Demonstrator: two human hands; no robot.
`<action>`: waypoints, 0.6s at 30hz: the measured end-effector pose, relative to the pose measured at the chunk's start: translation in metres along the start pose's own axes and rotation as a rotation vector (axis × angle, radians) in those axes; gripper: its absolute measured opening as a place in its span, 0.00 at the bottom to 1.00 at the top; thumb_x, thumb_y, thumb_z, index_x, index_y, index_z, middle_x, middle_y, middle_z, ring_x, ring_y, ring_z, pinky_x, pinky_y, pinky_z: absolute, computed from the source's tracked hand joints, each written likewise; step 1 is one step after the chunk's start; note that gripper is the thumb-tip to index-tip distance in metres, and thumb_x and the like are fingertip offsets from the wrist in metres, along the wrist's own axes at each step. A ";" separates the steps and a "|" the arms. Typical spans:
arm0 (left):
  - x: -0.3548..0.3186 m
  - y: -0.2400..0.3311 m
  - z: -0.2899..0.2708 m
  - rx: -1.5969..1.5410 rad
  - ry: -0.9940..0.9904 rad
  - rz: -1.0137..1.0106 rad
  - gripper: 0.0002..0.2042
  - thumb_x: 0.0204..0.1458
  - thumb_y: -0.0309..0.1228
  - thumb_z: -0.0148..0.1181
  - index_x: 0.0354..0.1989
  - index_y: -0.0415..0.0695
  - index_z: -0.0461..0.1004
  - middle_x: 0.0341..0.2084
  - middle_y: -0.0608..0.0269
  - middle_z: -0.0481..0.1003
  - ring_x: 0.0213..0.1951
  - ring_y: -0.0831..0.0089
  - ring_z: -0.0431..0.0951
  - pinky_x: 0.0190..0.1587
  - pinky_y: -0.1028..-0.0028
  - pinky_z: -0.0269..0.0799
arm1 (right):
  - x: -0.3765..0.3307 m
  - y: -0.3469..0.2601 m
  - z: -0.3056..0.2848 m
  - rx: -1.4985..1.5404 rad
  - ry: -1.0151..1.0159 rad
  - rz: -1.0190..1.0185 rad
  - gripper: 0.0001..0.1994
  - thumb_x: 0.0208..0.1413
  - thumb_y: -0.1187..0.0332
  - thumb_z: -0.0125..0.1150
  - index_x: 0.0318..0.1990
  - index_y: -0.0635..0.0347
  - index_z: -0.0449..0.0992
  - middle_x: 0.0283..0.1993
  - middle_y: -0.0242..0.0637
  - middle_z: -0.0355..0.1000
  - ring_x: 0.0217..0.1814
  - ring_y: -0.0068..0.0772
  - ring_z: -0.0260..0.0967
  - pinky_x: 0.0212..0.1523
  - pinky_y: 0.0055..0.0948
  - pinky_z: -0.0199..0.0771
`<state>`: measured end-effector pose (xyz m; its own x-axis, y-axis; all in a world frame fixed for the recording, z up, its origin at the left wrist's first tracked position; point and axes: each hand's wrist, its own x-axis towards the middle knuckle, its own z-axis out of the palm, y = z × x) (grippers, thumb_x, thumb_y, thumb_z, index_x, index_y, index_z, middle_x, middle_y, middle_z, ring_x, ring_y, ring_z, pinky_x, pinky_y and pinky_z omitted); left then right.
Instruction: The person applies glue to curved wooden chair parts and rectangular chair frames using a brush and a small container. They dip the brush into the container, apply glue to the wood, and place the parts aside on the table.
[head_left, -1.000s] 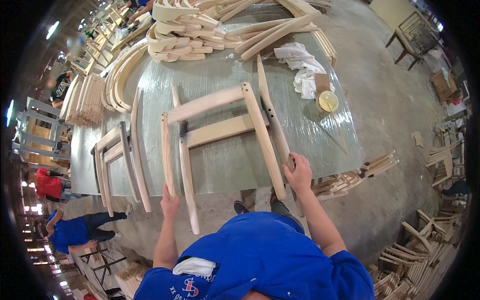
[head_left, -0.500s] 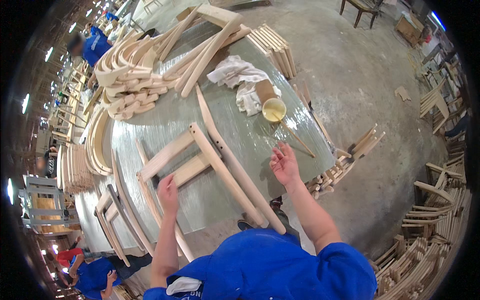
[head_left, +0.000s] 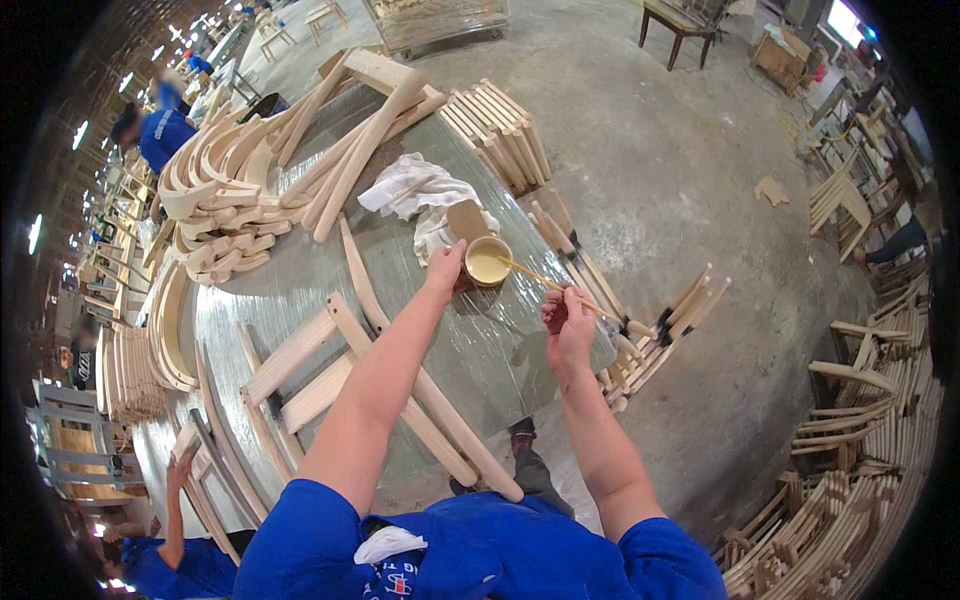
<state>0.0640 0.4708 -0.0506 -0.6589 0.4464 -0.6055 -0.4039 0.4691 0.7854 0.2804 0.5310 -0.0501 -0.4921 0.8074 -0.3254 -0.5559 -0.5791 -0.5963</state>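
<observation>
My left hand [head_left: 447, 268] grips the left side of a round cup of pale yellow liquid [head_left: 488, 262]. A thin wooden stick [head_left: 540, 277] leans out of the cup to the right. Its outer end is pinched in the fingers of my right hand [head_left: 568, 322]. Behind the cup lie a crumpled white cloth [head_left: 415, 190] and a small brown piece [head_left: 466, 219]. Beneath my left forearm sits a pale wooden chair frame [head_left: 292, 355], partly hidden by the arm. A long curved wooden leg [head_left: 362, 275] lies alongside it.
The table [head_left: 500, 375] is covered with shiny plastic film. Curved wooden parts [head_left: 215, 215] are piled at its far left. Bundled wooden pieces [head_left: 495, 130] and upright legs [head_left: 690, 305] stand past its right edge. A co-worker [head_left: 165, 550] handles another frame at lower left.
My left hand has left the chair frame and reached across to the cup. My right hand has closed on the stick. The view has shifted, and the co-worker's arm now reaches up to a frame.
</observation>
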 end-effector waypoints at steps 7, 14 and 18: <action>-0.014 -0.022 0.001 -0.291 -0.119 0.090 0.11 0.53 0.39 0.55 0.41 0.49 0.66 0.30 0.67 0.72 0.29 0.73 0.75 0.27 0.67 0.75 | -0.007 -0.038 0.009 -0.457 -0.150 -0.338 0.07 0.60 0.67 0.51 0.36 0.61 0.72 0.26 0.31 0.70 0.24 0.18 0.63 0.26 0.18 0.63; -0.103 -0.072 -0.060 -0.563 -0.190 0.122 0.13 0.58 0.38 0.47 0.49 0.50 0.64 0.38 0.65 0.72 0.38 0.73 0.75 0.36 0.64 0.77 | -0.068 -0.038 0.058 -0.565 -0.378 -0.315 0.04 0.58 0.72 0.52 0.36 0.63 0.69 0.27 0.32 0.70 0.27 0.19 0.64 0.30 0.20 0.65; -0.184 -0.108 -0.145 -1.060 -0.316 0.082 0.22 0.58 0.45 0.36 0.56 0.49 0.63 0.53 0.58 0.67 0.53 0.59 0.69 0.53 0.53 0.67 | -0.124 -0.019 0.104 -0.631 -0.608 -0.247 0.03 0.56 0.75 0.53 0.36 0.63 0.68 0.29 0.35 0.71 0.29 0.21 0.67 0.32 0.21 0.68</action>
<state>0.1372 0.2275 -0.0053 -0.5780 0.6915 -0.4333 -0.8043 -0.3932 0.4455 0.2823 0.4299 0.0773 -0.7758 0.5982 0.2010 -0.3101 -0.0840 -0.9470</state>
